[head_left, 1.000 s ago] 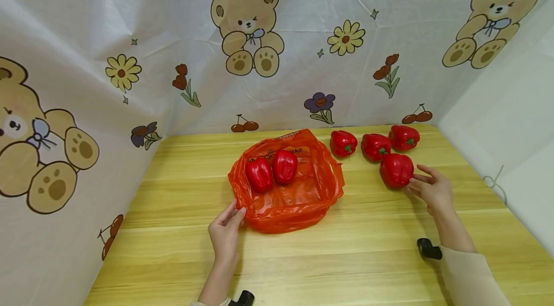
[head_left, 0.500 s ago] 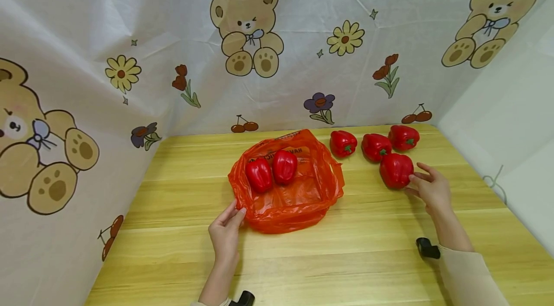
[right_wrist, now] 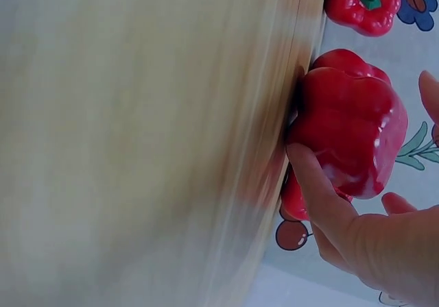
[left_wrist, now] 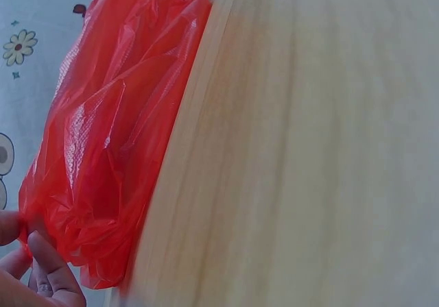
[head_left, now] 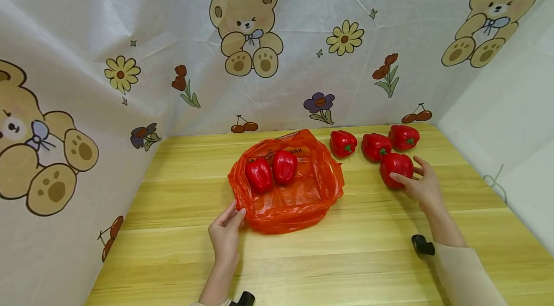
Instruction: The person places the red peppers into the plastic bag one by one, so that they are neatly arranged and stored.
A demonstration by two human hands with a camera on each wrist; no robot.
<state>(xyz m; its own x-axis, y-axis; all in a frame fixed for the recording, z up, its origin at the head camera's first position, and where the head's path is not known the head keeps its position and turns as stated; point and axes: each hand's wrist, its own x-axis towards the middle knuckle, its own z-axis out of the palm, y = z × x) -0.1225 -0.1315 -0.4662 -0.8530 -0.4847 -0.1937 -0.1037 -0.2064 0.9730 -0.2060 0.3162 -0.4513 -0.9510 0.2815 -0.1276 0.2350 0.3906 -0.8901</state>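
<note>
My left hand (head_left: pixel 225 235) pinches the near left rim of a red plastic bag (head_left: pixel 287 222), its mouth spread wide. Inside the bag lie two red bell peppers (head_left: pixel 284 166), side by side toward the left. At the right, my right hand (head_left: pixel 427 189) is at another red bell pepper (head_left: pixel 395 165) that sits on the table. The thumb (right_wrist: pixel 317 183) lies along that pepper's near side, while the other fingers stand spread beyond its right side, one of them apart from it in the right wrist view. In the left wrist view, fingertips (left_wrist: pixel 49 255) gather the bag's crumpled edge.
Behind the nearest pepper stand more red bell peppers: one (head_left: pixel 343 143) close to the bag, one (head_left: pixel 375 147) in the middle and one (head_left: pixel 404 137) farther right. A white cloth (head_left: pixel 303 75) with printed bears hangs behind the wooden table (head_left: pixel 329 267).
My right hand has shifted a little left and forward, its thumb now crossing the front of the nearest pepper. The left hand and the bag have stayed in place.
</note>
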